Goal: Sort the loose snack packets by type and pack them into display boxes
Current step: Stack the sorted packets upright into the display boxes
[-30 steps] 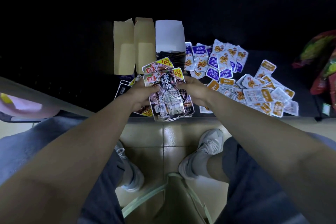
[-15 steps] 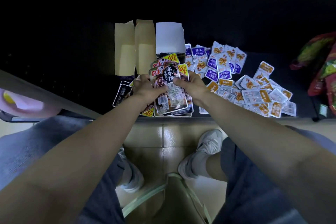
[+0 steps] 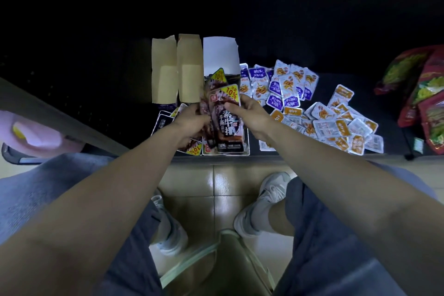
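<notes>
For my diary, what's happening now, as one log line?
left hand: grips dark snack packets | right hand: grips same packets | white display box: open, just beyond

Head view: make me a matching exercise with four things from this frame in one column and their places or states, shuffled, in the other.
Things:
1. dark packets
2. white box
3. purple-labelled packets
4. red bags

Places or states:
a. at the far right edge of the view
b. gripped by the left hand and right hand
c. open, just right of the brown boxes
d. loose pile to the right of the white box

Pairs: 1-b, 2-c, 3-d, 4-a
</notes>
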{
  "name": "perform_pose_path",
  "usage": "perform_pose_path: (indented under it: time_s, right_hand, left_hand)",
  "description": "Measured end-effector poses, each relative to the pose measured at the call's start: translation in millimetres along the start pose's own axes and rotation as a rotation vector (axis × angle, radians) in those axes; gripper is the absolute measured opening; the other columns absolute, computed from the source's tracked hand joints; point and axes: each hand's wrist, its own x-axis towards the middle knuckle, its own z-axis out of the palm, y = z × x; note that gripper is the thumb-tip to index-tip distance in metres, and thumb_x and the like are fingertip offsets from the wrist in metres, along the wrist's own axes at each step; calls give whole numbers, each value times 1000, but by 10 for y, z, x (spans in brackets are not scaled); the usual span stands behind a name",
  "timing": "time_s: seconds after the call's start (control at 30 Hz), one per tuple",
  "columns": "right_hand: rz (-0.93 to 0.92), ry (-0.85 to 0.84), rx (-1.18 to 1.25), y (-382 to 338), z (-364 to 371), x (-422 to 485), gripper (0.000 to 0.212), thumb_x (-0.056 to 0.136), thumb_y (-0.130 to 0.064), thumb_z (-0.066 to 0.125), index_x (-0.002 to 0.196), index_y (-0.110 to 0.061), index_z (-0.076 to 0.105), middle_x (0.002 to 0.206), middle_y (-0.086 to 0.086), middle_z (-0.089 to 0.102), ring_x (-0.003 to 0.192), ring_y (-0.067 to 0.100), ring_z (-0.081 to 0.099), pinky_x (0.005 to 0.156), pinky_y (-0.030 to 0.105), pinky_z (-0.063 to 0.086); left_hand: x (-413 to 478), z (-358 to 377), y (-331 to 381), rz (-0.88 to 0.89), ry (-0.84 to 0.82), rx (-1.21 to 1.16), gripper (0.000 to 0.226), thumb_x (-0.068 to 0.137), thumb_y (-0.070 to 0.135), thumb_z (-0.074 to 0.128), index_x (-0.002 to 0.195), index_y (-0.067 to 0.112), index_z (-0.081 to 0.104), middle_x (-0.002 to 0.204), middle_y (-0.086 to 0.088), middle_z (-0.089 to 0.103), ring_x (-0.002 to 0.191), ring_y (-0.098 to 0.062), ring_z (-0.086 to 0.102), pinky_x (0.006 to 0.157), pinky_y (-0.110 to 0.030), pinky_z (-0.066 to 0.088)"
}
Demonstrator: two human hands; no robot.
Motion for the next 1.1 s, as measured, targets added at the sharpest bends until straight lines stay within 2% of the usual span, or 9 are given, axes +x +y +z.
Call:
perform_pose_path:
  time_s: [0.1,0.23,0.53,0.63,0.7,0.77,0.87,0.97,1.1]
  right_hand:
    - [0,102,44,6,-176,33,39,94,-9,59,132,-8,49,114,-2,58,108,11,51,99,24,35]
    - [41,168,150,59,-348,89,67,91,-22,65,148,-11,32,153,4,35,143,23,28,115,41,18]
    - [127,84,221,38,-160,75,86,91,-31,64,153,-12,8,161,6,14,147,25,14,120,48,10]
    - [135,26,201,9,-55,61,72,95,-25,58,151,-8,16,152,6,34,139,23,33,115,42,26]
    - [129,11,177,-7,-8,41,56,98,-21,54,144,-4,27,139,13,50,125,25,50,104,40,42]
    - [146,-33,150,10,-24,32,66,97,-25,56,148,-5,19,148,16,40,134,28,43,110,45,36]
    - [200,-109,4,58,-129,32,81,90,-22,66,150,-7,14,154,4,27,143,18,20,118,46,13]
    - [196,-189,-98,74,-262,75,48,83,-8,72,125,-14,52,124,-6,57,124,12,44,118,44,24]
    - [76,-195,-183,-154,-471,174,58,67,-21,82,119,-11,58,118,1,68,120,16,56,112,38,30]
  left_hand:
    - [86,-169,-64,-28,107,-55,41,86,-10,46,119,13,57,113,-14,66,93,-29,64,82,-41,54]
    - [105,-279,-94,-48,166,-12,69,88,-9,50,149,18,32,136,-9,53,115,-25,55,87,-30,49]
    - [53,-101,48,-67,67,-191,49,96,28,45,145,23,37,150,-5,34,135,-28,36,115,-50,23]
    - [21,-37,66,-34,-99,-171,70,83,52,62,144,28,37,152,-2,35,136,-28,37,114,-52,21]
    - [42,-16,22,37,-123,-45,60,85,28,69,139,20,44,139,0,52,130,-21,46,111,-41,28]
    - [68,-12,-15,52,-119,15,42,86,9,66,126,15,55,122,-4,65,117,-23,57,108,-39,38]
    - [79,-30,-32,38,-120,101,54,84,8,63,135,16,48,129,-2,60,118,-21,54,109,-38,37]
    - [36,20,30,79,-169,153,53,91,3,54,141,15,40,130,1,53,118,-15,48,100,-26,36]
    - [78,25,263,235,-125,173,45,94,14,56,138,19,44,119,2,54,108,-14,51,86,-26,39]
